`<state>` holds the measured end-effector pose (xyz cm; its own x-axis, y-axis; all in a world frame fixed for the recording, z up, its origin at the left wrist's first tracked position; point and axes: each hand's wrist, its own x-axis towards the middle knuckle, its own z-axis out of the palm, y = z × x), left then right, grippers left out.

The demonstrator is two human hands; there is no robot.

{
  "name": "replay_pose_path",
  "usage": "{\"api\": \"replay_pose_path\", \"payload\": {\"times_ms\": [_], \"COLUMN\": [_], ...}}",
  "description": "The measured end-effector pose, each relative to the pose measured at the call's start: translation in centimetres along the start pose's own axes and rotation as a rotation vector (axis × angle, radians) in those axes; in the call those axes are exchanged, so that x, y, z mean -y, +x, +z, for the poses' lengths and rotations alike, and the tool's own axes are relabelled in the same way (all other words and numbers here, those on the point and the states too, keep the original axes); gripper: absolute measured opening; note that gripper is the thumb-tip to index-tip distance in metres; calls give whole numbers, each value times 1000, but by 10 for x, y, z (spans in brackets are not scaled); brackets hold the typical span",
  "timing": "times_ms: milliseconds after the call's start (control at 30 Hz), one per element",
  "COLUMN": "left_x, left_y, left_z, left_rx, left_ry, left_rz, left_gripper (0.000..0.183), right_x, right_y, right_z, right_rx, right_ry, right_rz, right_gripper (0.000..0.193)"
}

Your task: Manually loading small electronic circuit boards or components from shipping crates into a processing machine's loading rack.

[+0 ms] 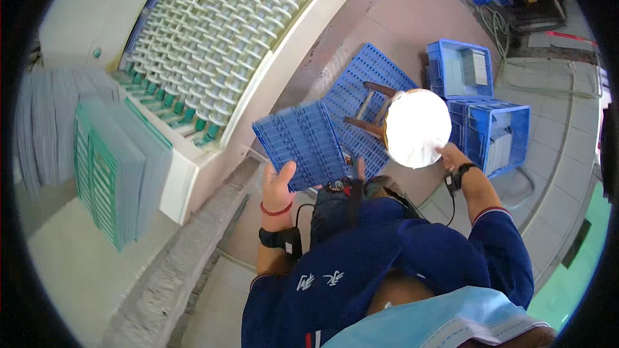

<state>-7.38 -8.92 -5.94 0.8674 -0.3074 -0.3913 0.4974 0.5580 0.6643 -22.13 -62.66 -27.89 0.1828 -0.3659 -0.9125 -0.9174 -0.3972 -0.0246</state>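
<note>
While the left hand (278, 188) is clamped on the near edge of a blue slotted plastic rack (298, 138), its thumb pressed over the top, the right hand (455, 156) is closed on the rim of a round stool (417, 129) with a white seat. The stool looks tilted from where I stand, its brown legs (365, 126) showing to the left of the seat. The rack is held up just left of the stool, well apart from the seat. Behind the stool's legs, a blue perforated panel (353, 80) lies on the floor (412, 13). Just right of the stool is a blue crate (474, 135), with a second blue crate (438, 76) beyond it; pale flat pieces stand in both. Far to the left of the stool, past a machine with rows of white roller discs (209, 45), a green slotted rack (97, 174) stands upright on a pale surface (55, 235), against a batch of grey sheets (138, 161). A red bracelet (277, 209) circles the left wrist.
</note>
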Motion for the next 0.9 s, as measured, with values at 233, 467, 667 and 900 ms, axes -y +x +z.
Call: {"api": "replay_pose_path", "payload": {"times_ms": [233,467,667,900], "left_x": [-59,-62,-56,-52], "left_y": [63,89,109,113], "left_z": [23,38,59,60], "left_rx": [128,151,143,-81], "left_ry": [-48,-55,16,-63], "left_rz": [-12,-150,-19,219], "left_gripper": [39,38,39,44], "right_x": [237,322,431,500], "right_y": [-57,-116,-146,-5], "right_z": [-78,-108,-70,-15], "right_rx": [-343,-243,384,931], "right_ry": [-323,-94,-399,-1051], "right_rz": [-433,-630,-770,-627], "right_gripper": [39,36,38,34]}}
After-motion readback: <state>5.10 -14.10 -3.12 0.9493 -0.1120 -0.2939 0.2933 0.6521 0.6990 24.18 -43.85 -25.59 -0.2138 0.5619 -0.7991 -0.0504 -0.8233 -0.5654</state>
